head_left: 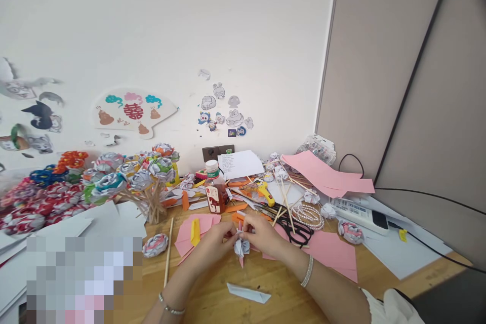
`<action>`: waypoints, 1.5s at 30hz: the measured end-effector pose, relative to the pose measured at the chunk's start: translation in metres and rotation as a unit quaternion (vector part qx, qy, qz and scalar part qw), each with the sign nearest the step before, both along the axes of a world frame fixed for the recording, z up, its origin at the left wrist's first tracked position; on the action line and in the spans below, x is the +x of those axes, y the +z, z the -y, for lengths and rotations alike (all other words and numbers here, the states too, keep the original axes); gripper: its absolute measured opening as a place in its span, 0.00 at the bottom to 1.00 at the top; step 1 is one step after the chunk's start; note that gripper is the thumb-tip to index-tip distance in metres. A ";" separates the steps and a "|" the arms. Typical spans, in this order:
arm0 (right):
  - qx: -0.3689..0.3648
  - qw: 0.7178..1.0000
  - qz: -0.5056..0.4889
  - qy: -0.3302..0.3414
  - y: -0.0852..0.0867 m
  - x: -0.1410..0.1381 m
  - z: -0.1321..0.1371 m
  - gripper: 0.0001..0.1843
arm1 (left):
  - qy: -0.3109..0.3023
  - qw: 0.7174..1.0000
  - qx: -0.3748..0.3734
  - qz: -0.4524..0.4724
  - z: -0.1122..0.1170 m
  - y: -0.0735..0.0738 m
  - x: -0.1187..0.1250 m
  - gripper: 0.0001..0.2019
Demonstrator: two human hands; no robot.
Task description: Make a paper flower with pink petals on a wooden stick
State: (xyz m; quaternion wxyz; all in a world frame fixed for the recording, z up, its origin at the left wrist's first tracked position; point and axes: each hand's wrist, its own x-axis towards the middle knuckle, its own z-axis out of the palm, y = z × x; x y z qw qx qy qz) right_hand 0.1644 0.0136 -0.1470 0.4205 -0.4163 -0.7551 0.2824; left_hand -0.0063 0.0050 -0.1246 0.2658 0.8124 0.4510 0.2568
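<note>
Both hands meet over the middle of the table around a small folded paper flower point(242, 248), white with pink tips. My left hand point(221, 238) pinches it from the left side. From the right, my right hand point(258, 234) pinches its upper part, the fingertips of both hands nearly touching. Below them on the wood lies a folded white paper strip point(248, 292). Pink paper sheets point(190, 230) with a folded yellow strip point(195, 232) sit left of my left hand. Black-handled scissors point(301, 235) rest just beyond my right wrist.
Paper roses on sticks point(144, 177) stand bunched at the left rear. A bottle of red drink point(214, 192), a yellow utility knife point(266, 193), a bead string point(309, 216) and a white power strip point(359, 215) crowd the back. A loose stick point(169, 250) and a paper rose point(155, 245) lie left.
</note>
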 end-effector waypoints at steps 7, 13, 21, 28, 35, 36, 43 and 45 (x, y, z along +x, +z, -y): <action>-0.065 0.994 -0.022 0.081 -0.005 0.006 -0.004 0.06 | 0.007 0.999 -0.026 0.029 -0.003 -0.003 0.001 0.08; -0.064 0.996 -0.011 0.057 -0.008 0.005 -0.007 0.04 | 0.007 0.999 -0.036 0.026 -0.002 -0.004 0.003 0.09; -0.087 0.994 -0.009 0.068 -0.010 0.009 -0.011 0.04 | 0.021 0.994 -0.095 0.047 -0.001 0.001 0.005 0.10; -0.111 0.991 -0.017 0.076 -0.006 0.007 -0.009 0.04 | 0.058 0.952 -0.248 0.168 -0.007 -0.002 0.004 0.13; -0.121 0.988 -0.025 0.093 -0.012 0.003 -0.007 0.02 | 0.062 0.958 -0.245 0.137 -0.010 -0.014 0.010 0.17; -0.106 0.989 -0.021 0.099 -0.013 0.003 -0.007 0.02 | 0.067 0.959 -0.241 0.136 -0.010 -0.014 0.010 0.17; 0.083 0.987 0.037 0.134 -0.009 0.003 -0.004 0.02 | 0.091 0.961 -0.226 0.133 -0.011 -0.016 0.010 0.14; 0.110 0.982 0.037 0.148 -0.009 0.003 -0.004 0.04 | 0.098 0.961 -0.219 0.138 -0.012 -0.017 0.010 0.13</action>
